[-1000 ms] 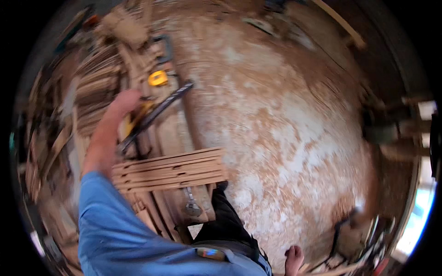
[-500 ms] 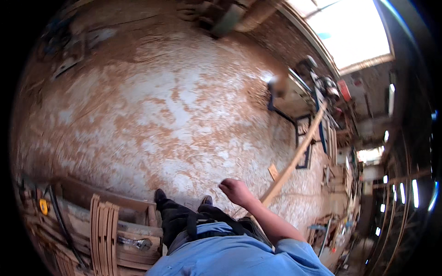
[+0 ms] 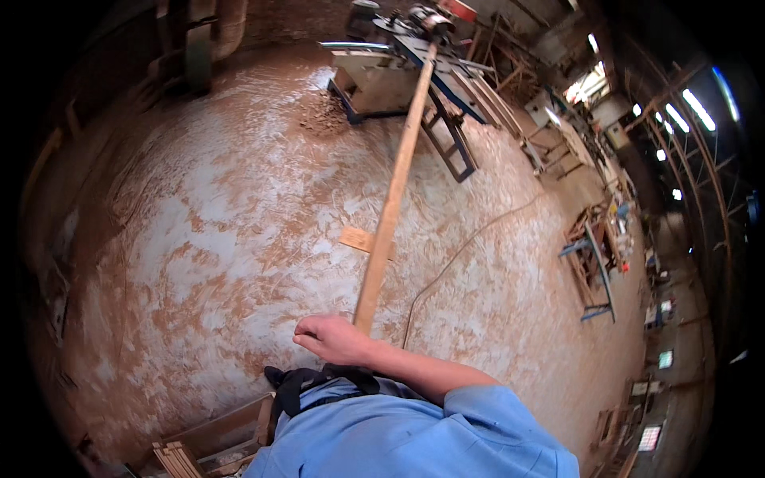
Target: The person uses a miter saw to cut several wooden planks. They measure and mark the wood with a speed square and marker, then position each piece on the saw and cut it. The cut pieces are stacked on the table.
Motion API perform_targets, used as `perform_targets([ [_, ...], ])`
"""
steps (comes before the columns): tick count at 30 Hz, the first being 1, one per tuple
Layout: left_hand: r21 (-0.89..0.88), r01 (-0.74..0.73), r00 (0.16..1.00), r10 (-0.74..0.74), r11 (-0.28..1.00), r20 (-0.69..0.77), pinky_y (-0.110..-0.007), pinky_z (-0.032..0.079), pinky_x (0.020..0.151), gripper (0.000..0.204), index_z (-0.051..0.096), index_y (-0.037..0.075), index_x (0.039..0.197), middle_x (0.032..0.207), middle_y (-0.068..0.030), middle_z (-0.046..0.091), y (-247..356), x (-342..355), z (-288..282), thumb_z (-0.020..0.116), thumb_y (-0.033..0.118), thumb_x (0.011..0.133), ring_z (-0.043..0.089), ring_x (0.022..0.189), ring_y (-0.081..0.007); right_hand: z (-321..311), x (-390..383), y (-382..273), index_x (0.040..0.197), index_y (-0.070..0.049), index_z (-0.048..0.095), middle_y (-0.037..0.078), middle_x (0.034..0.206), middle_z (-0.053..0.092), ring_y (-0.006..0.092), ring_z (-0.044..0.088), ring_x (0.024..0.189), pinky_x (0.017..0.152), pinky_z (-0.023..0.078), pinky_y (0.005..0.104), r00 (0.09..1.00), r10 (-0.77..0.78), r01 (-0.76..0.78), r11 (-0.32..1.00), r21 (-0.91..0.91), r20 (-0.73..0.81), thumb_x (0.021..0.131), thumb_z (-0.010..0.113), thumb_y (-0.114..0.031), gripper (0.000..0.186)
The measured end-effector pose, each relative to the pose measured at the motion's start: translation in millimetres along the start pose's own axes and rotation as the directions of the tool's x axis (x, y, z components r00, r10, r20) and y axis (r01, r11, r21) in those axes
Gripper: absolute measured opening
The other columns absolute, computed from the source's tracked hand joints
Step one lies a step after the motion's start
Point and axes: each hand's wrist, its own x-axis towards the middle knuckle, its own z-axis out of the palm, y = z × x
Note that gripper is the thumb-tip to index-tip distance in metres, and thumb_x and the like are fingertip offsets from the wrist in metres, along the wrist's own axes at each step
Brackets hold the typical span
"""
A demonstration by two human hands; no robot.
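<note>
My right hand [image 3: 331, 338] is in front of my body, its fingers curled inward and nothing visible in them. It overlaps the near end of a long wooden plank [image 3: 392, 205] in the picture, and I see no grip on it. From there the plank stretches away to a machine with a saw-like head [image 3: 430, 22] on a blue-edged stand. A short wooden board [image 3: 356, 238] lies on the floor beneath the plank. My left hand is out of sight.
Sawdust coats the pale floor [image 3: 231, 247]. A cable [image 3: 466, 242] runs across it on the right. Farther right stands a blue metal frame [image 3: 603, 275] beside stacked wood. Wooden slats [image 3: 177, 460] sit in a crate at the lower left. A wood-chip pile [image 3: 325, 119] lies near the machine.
My view has turned to the right, so the machine and plank now sit nearer the middle. My right hand appears lower and farther left, in front of the plank. The slat stack has mostly left view.
</note>
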Motion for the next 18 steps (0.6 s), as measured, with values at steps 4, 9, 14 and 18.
perform_targets([
  [4, -0.021, 0.099, 0.967, -0.091, 0.995, 0.239, -0.029, 0.033, 0.048, 0.031, 0.064, 0.010, 0.100, 0.075, 0.0009, 0.062, 7.7, -30.3, 99.1, 0.045, 0.033, 0.099, 0.048, 0.055, -0.0119, -40.9, -26.0, 30.5, 0.095, -0.003, 0.064, 0.017, 0.088, 0.065, 0.0348, 0.063, 0.084, 0.073, 0.050, 0.0429, 0.993, 0.118, -0.121, 0.975, 0.185, 0.027, 0.090, 0.060, -0.024, 0.021],
  [9, -0.285, 0.368, 0.842, -0.186, 0.885, 0.507, -0.020, 0.034, 0.037, 0.017, 0.059, 0.009, 0.093, 0.073, -0.0008, 0.059, 41.8, -204.3, 283.6, 0.055, 0.026, 0.092, 0.048, 0.048, -0.0070, -55.8, -41.9, 81.9, 0.104, -0.001, 0.062, 0.014, 0.091, 0.065, 0.0280, 0.063, 0.085, 0.077, 0.051, 0.0366, 0.983, -0.070, 0.128, 0.925, 0.357, -0.170, 0.094, 0.057, -0.020, 0.022],
  [14, -0.001, 0.362, 0.455, -0.176, 0.932, 0.873, -0.024, 0.033, 0.038, 0.019, 0.060, 0.010, 0.092, 0.069, -0.0016, 0.058, 74.5, -374.3, 383.6, 0.051, 0.026, 0.093, 0.050, 0.048, -0.0114, -89.8, -47.0, 93.3, 0.123, 0.000, 0.056, 0.005, 0.098, 0.066, 0.0170, 0.062, 0.084, 0.074, 0.051, 0.0285, 1.000, 0.009, -0.008, 0.409, 0.912, 0.004, 0.099, 0.051, -0.022, 0.033],
  [18, 0.038, 0.464, 0.366, -0.231, 0.885, 0.902, -0.029, 0.048, 0.039, 0.017, 0.059, 0.005, 0.097, 0.073, -0.0076, 0.064, 76.5, -474.4, 433.4, 0.053, 0.020, 0.091, 0.061, 0.053, -0.0181, -142.3, -69.6, 125.5, 0.124, -0.002, 0.056, 0.005, 0.094, 0.066, 0.0108, 0.062, 0.081, 0.069, 0.052, 0.0264, 0.970, -0.162, -0.155, 0.150, 0.976, 0.179, 0.100, 0.045, -0.021, 0.032],
])
